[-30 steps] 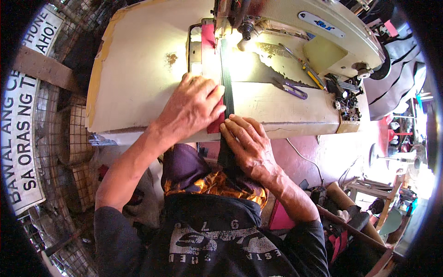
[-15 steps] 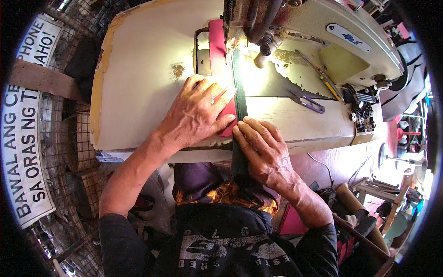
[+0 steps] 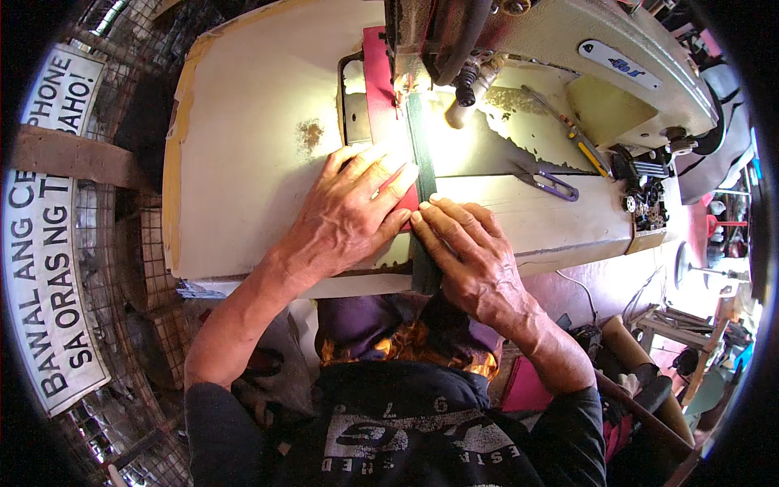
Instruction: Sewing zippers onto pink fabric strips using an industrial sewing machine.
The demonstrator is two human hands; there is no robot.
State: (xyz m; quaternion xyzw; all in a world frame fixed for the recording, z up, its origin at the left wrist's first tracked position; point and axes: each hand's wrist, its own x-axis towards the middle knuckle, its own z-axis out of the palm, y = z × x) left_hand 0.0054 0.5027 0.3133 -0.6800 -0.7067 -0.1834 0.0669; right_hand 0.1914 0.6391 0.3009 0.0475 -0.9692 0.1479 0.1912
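A narrow red strip lies under the head of a sewing machine, close beside a dark green fabric strip. My left hand rests on the red strip, fingers spread and thumb stretched toward the green one. Against the green strip's near part, my right hand keeps its fingers together and holds the strip at the table's front edge; its thumb is mostly hidden. The fingertips of both hands almost meet. From there the green strip's tail hangs over the edge. Bright lamp glare washes out the needle area.
Right of the machine's needle area lie purple-handled thread snips and a yellow-and-grey cutter. A bobbin winder sits at the right end of the pale table. Wire mesh with signs stands at left.
The red and green strips have moved a little away from me under the machine. Both hands have moved along with them, the right fingertips slightly farther forward. The view has shifted slightly.
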